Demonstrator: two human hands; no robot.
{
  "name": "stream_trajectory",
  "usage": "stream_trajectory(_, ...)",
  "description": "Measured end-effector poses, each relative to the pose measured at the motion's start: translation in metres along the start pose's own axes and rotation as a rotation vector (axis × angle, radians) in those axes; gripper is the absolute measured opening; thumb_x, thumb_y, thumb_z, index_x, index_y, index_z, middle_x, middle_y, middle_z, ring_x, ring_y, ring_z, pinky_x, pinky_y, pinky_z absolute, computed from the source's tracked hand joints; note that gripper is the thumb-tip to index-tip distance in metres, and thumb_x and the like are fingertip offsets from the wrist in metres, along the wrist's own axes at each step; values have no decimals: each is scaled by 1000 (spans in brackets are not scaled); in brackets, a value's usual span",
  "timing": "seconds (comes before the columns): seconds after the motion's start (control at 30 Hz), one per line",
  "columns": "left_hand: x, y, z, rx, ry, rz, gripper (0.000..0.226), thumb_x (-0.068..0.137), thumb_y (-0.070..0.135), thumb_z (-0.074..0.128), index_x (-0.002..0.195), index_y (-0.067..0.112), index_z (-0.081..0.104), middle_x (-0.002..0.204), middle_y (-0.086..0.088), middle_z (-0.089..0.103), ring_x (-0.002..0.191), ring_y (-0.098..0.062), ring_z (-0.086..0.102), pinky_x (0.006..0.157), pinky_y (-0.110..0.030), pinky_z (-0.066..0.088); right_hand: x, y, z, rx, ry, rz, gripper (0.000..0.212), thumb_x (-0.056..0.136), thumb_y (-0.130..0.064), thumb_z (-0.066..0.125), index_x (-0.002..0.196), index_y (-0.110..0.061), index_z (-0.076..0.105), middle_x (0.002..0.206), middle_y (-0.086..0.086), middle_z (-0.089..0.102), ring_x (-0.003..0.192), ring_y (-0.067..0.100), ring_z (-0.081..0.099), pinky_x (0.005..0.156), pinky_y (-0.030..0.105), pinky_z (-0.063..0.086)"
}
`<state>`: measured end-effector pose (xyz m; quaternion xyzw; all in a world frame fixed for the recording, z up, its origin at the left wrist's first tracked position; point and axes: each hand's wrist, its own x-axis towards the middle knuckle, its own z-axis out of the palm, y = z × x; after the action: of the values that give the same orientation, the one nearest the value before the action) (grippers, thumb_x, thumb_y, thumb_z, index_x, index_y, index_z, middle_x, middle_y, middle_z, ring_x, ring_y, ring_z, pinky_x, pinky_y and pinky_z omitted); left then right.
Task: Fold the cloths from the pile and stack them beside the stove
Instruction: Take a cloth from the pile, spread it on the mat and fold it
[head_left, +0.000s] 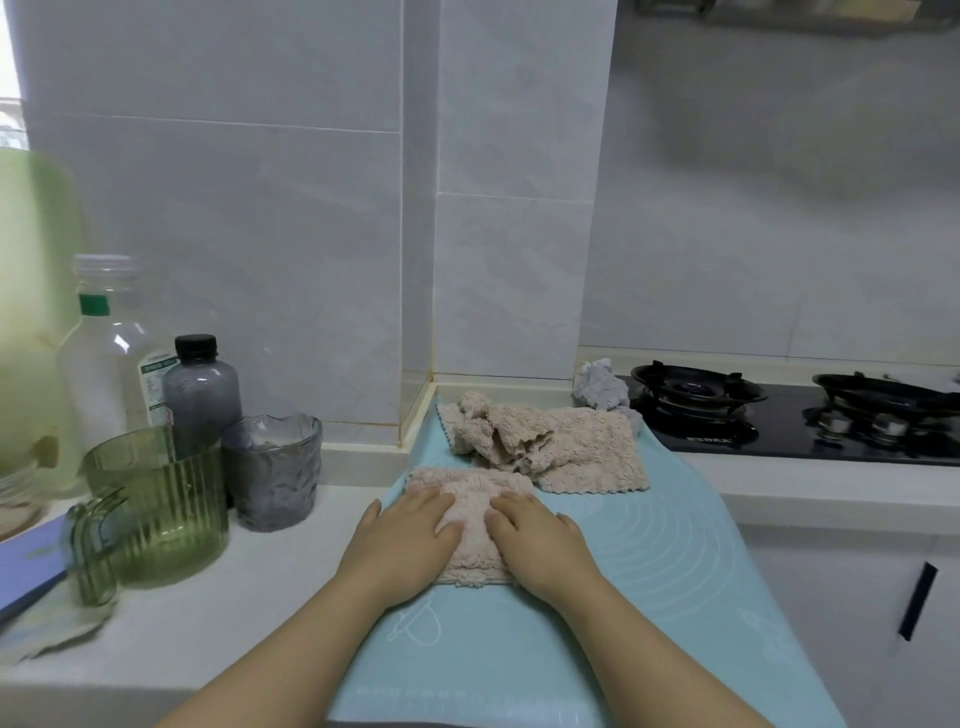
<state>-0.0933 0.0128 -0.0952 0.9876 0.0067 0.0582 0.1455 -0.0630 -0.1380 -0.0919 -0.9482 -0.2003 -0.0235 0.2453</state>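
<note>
A folded beige fleece cloth (471, 506) lies on the light blue mat (675, 545). My left hand (402, 543) presses flat on its left side and my right hand (537, 543) presses flat on its right side, fingers straight. Behind it lies a rumpled pile of beige cloths (545, 441), one spread flat under a bunched one. A crumpled grey-lilac cloth (600, 387) sits at the back, next to the black gas stove (779, 415).
Left of the mat stand a green ribbed jug (156, 509), a grey textured glass (272, 467), a dark small bottle (200, 389) and a clear tall bottle (111, 353). A tiled wall column (509, 208) rises behind the pile. A cabinet handle (917, 600) is at the right.
</note>
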Motion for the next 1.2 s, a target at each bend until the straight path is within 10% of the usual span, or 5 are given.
stream_trajectory(0.5, -6, 6, 8, 124, 218, -190, 69, 78, 56, 5, 129, 41, 49, 141, 15, 44, 122, -17, 47, 86, -36, 26, 0, 7, 6, 37, 191, 136, 56, 95, -43, 39, 145, -21, 25, 130, -3, 53, 124, 18, 39, 105, 33, 26)
stream_trajectory(0.77, -9, 9, 4, 101, 364, -138, 37, 62, 21, 80, 95, 14, 66, 90, -12, 58, 72, -31, 56, 57, -37, 47, 1, -8, -9, 240, 49, 333, 57, 86, -35, 58, 137, -21, 36, 123, -3, 53, 115, 21, 48, 97, 34, 39)
stream_trajectory(0.93, -6, 13, 0, 28, 188, -242, 64, 49, 20, 87, 103, -1, 61, 81, -19, 57, 64, -34, 57, 51, -36, 50, 11, -16, -20, 354, -90, 523, 36, 83, -25, 65, 111, -9, 48, 108, 6, 57, 92, 20, 55, 73, 28, 45)
stream_trajectory(1.07, 0, 20, -22, -90, -56, -519, 58, 83, 44, 61, 126, 8, 43, 115, -12, 52, 106, -30, 52, 79, -37, 47, 7, -11, -33, 410, -207, 549, 21, 84, -28, 64, 95, -15, 51, 96, 0, 58, 84, 15, 53, 54, 16, 36)
stream_trajectory(1.2, 9, 18, -37, -498, -220, -652, 37, 82, 38, 64, 103, 12, 47, 105, -7, 60, 95, -25, 59, 75, -30, 47, -4, -8, -39, 692, -231, 594, 24, 82, -22, 64, 104, -14, 56, 104, 0, 64, 93, 16, 62, 72, 25, 52)
